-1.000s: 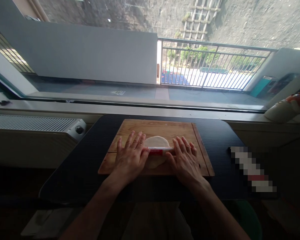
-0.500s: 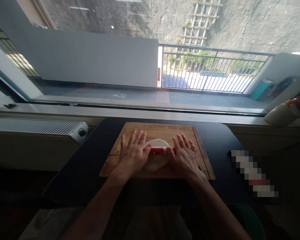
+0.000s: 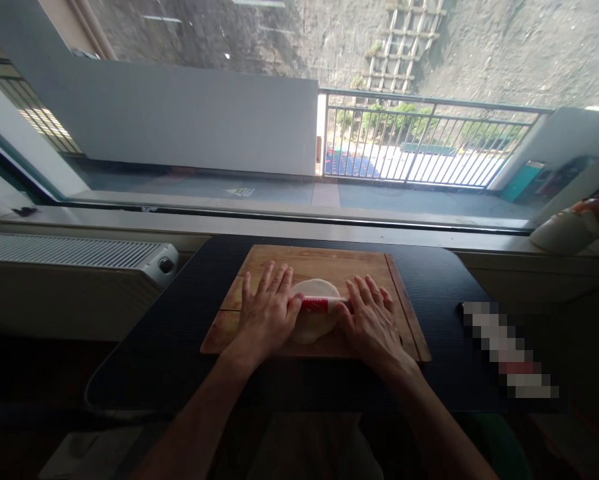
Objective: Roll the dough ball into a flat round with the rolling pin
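A round, flat sheet of pale dough lies on a wooden cutting board. Across it rests a slim rolling pin with a red and white label around its middle. My left hand lies flat over the pin's left part, fingers stretched forward and thumb against the pin. Over the right part, my right hand is also flat with its fingers extended. Both palms hide the ends of the pin and the dough's side edges.
The board sits on a black table with rounded corners. A blurred-out object lies at the table's right. Behind are a windowsill and a large window. A white radiator stands at left, a pale pot-like object at right.
My right hand has shifted slightly toward me, and more of the pin shows beside its thumb. My left hand and the dough look nearly the same.
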Motion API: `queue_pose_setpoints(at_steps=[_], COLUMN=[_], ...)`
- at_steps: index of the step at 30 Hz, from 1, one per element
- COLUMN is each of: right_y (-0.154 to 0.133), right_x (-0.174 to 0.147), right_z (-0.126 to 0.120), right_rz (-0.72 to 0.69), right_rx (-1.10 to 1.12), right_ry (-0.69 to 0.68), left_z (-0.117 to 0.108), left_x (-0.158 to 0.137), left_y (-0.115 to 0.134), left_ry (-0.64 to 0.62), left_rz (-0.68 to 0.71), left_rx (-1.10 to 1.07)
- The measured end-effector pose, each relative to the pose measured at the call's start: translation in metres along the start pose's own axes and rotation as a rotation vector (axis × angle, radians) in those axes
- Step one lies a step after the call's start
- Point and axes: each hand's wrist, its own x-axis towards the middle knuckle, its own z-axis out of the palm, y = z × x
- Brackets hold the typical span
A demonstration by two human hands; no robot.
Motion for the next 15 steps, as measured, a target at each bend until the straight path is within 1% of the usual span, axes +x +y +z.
queue_pose_setpoints(at_steps=[2,4,6,9,11,13,15], right_y=[-0.001,-0.001,-0.001,0.000,0.000,0.000,-0.001], right_x=[-0.017,-0.026,-0.017,0.011,0.019,0.009,-0.008], right_z=[-0.001,-0.002,0.000,0.002,0.001,0.000,-0.001], right_rz=[-0.041,-0.046,-0.019,0.048,0.064,0.030,-0.013], right_rx=[0.006,0.009,0.009,0.008,0.009,0.009,0.007], right_ry=[0.009,0.021,0.015,-0.020,-0.032,-0.023,0.000], left_z=[-0.001,-0.001,0.000,0.003,0.002,0.001,0.000], left_x=[-0.017,-0.024,-0.016,0.009,0.015,0.006,-0.011], left_y=[0.000,0.000,0.000,0.000,0.001,0.001,0.001], left_ry=[-0.006,-0.010,-0.009,0.002,0.008,0.002,-0.010], left_rz=[0.030,0.045,0.035,-0.017,-0.035,-0.017,0.017], left_rx=[-0.009,-0.011,-0.005,0.012,0.017,0.013,0.002])
